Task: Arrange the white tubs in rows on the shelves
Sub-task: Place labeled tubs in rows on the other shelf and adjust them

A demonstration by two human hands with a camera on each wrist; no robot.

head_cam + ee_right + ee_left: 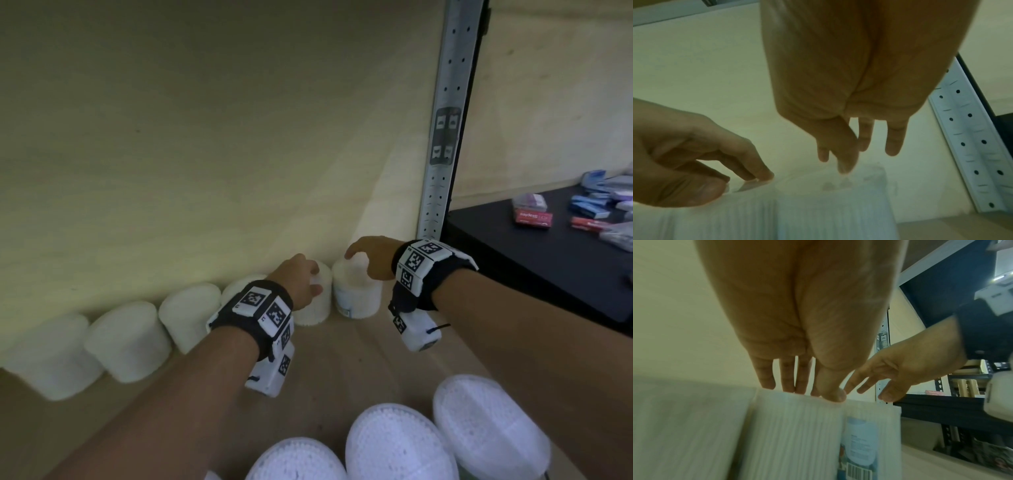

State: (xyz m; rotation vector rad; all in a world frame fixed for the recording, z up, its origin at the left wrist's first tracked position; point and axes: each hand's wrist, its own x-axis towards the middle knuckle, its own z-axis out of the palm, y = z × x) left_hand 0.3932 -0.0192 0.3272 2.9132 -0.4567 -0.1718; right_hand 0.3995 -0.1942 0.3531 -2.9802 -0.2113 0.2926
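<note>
Six white tubs stand in a row along the back wall (212, 130) of the wooden shelf (370, 349), side by side, most touching. The left hand (298, 277) sits on top of the fifth tub (317, 308), fingers reaching down over its lid; in the left wrist view the fingertips (767, 382) and thumb touch the top rim of that ribbed tub, fingers fairly straight, so it looks like resting on it rather than clamped. The right hand (371, 255) is over the end tub (358, 294), the one with a label and barcode, nearest the perforated metal upright (445, 120). Its fingers point down, spread and relaxed; in the right wrist view the tips hang just above the lid, contact unclear, nothing gripped. Both wrists carry black bands with marker-tagged white boxes.

Three more tubs (397, 442) lie near the front edge of the shelf, lids towards the camera. Right of the upright, a dark shelf (513, 260) holds small boxes (534, 216), red and blue, blurred.
</note>
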